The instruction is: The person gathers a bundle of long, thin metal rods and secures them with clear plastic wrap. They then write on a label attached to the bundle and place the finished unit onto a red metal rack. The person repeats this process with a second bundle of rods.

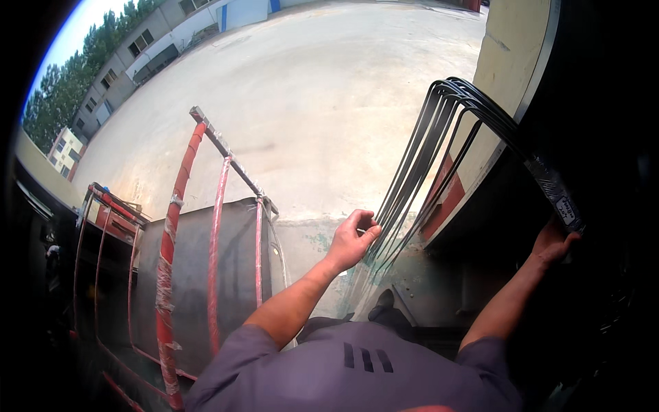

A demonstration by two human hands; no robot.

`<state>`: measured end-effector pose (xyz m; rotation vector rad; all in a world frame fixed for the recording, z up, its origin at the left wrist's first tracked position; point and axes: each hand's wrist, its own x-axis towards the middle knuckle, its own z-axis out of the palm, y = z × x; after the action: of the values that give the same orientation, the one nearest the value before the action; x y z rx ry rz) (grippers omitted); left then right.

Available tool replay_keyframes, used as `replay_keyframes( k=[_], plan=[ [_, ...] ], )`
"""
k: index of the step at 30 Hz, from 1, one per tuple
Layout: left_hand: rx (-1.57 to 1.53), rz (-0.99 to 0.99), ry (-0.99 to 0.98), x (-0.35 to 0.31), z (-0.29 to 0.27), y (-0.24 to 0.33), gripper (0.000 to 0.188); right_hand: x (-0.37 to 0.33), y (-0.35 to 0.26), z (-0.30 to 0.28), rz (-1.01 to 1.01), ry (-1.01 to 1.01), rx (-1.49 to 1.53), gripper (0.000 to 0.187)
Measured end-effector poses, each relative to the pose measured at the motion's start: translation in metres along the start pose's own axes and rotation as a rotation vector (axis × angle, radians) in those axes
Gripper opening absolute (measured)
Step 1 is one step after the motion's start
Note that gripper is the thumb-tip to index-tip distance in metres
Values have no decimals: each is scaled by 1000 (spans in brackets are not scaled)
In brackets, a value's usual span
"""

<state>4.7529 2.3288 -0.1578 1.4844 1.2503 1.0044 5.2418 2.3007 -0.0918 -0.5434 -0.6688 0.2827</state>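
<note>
A bundle of long, thin black strips arches over at the right. One end runs to my right hand, and the other hangs in loose lines toward the floor. My right hand is closed around the gathered end, just below a wrapped section with a pale label. Beside the hanging lengths, my left hand has its fingers curled and its thumb drawn in. Whether it pinches a strip or something small cannot be made out. The lower ends of the strips blur into the floor.
At the left stands a red-painted metal frame cart, partly wrapped in film, with a dark sheet panel. A pale wall edge rises behind the strips. Beyond lies a concrete yard; my shoe shows below.
</note>
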Motion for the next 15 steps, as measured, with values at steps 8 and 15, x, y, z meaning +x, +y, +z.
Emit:
replay_keyframes(
  k=[8, 15],
  plan=[
    [69, -115, -44, 40, 43, -48, 36, 32, 16, 10, -13, 121, 83, 86],
    [33, -125, 2, 69, 22, -47, 36, 41, 22, -15, -93, 182, -26, 60]
  ],
)
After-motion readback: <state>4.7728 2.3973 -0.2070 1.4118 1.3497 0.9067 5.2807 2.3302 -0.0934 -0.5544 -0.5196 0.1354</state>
